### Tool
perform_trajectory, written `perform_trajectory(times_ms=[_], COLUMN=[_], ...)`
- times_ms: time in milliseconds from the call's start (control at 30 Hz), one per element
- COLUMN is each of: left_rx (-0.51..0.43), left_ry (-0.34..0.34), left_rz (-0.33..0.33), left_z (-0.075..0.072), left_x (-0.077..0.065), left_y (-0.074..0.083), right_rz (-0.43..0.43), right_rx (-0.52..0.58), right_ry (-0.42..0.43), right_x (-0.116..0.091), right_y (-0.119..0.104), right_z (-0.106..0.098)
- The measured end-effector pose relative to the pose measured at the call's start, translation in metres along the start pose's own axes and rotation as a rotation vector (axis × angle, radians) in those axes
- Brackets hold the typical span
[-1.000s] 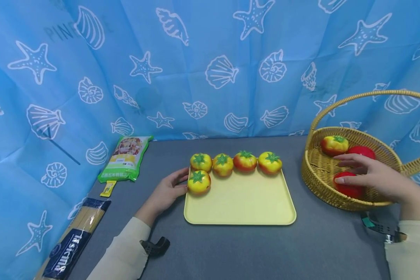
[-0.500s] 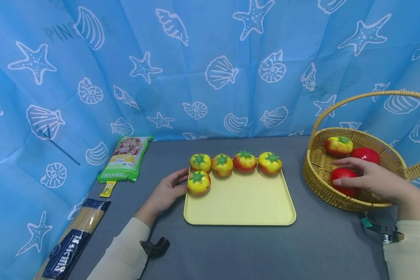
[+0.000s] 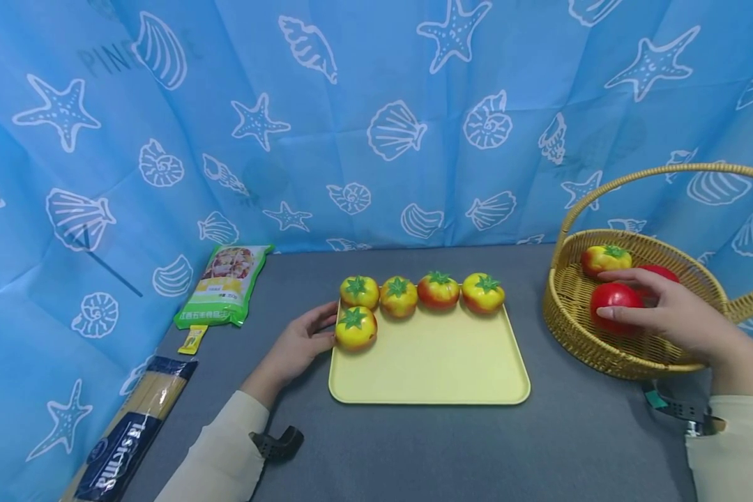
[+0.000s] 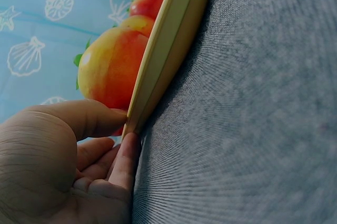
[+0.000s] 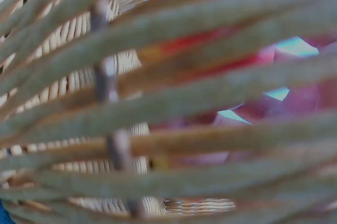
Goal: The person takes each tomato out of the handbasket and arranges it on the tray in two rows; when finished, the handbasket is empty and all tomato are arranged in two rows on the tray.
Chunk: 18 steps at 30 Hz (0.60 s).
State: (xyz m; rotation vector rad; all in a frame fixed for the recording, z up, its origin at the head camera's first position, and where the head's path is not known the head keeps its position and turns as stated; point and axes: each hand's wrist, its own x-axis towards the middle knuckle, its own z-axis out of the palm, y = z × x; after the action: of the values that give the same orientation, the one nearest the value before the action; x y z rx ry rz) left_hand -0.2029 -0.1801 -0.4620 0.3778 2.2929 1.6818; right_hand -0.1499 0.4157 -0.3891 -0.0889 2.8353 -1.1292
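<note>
Fingers (image 3: 630, 275) of the right hand (image 3: 687, 314), curled about a red fruit (image 3: 611, 303) — the fruit is inside the wicker basket (image 3: 565, 338), near a yellow-red tomato (image 3: 605, 259). The left hand (image 3: 295, 346) pinches the left rim of the yellow tray (image 3: 429, 373), which rests on the grey worktop (image 3: 414, 453). Five tomatoes (image 3: 439, 291) occupy the tray: four along its far edge, one nearer — just beside the left thumb.
</note>
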Motion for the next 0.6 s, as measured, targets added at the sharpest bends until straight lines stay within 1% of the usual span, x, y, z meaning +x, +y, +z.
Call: perform_trajectory(times_ms=[233,367,467,600], left_rx=[0.001,0.002,0.004,0.01], left_ry=[0.018,0.021,0.022,0.024], left_rz=[-0.018,-0.021,-0.024,-0.03], left_z=[0.002,0.002,0.003,0.002], left_x=[0.0,0.0,-0.001,0.0], left_y=[0.002,0.002,0.003,0.002], right_rz=[-0.015,-0.041,-0.045,-0.061], right_rx=[0.043,0.101,0.169,0.213], right_ry=[0.043,0.084,0.094,0.114], right_x=[-0.001,-0.001,-0.001,-0.001], right_y=[-0.004,-0.008,-0.01,-0.014], right_z=[0.003,0.005,0.007,0.009])
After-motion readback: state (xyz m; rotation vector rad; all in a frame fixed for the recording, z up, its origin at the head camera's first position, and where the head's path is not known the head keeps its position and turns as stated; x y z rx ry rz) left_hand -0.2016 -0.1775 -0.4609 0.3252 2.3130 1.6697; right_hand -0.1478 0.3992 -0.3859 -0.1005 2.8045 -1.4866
